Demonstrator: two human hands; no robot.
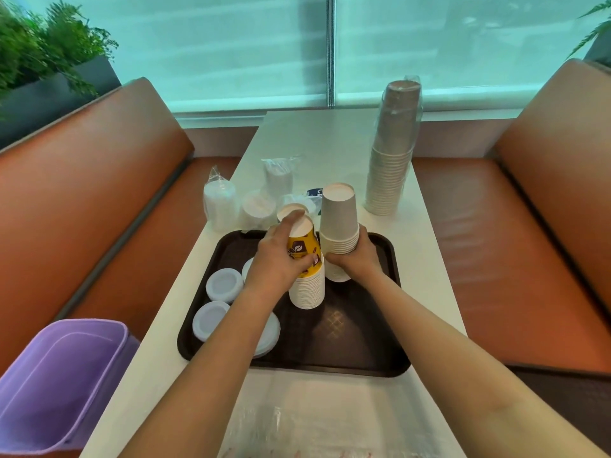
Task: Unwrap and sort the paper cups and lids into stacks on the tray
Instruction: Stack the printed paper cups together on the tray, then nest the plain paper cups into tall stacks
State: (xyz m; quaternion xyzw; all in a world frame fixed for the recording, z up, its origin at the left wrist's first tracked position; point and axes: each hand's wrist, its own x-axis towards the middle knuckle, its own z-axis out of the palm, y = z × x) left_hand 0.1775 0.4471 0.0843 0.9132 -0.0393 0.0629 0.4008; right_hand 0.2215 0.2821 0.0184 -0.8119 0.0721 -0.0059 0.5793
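Left grip: left hand [279, 259] wraps the yellow cup stack [305, 266], forefinger on its top.
Right grip: right hand [355, 256] clasps the grey cup stack [339, 226] at its rims.
Relation: both stacks stand upside down, long axes upright, just beside each other on the tray [363, 355].
Look: yellow printed cups over white rims; loose lids [224, 285] lie left.
Waiting: wrapped cup sleeve [393, 147] far right, nearer the right hand.

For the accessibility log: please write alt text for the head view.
A person's left hand grips a stack of yellow patterned paper cups and the right hand a stack of grey paper cups, both upside down on a dark brown plastic tray. White round lids lie on the tray's left side.
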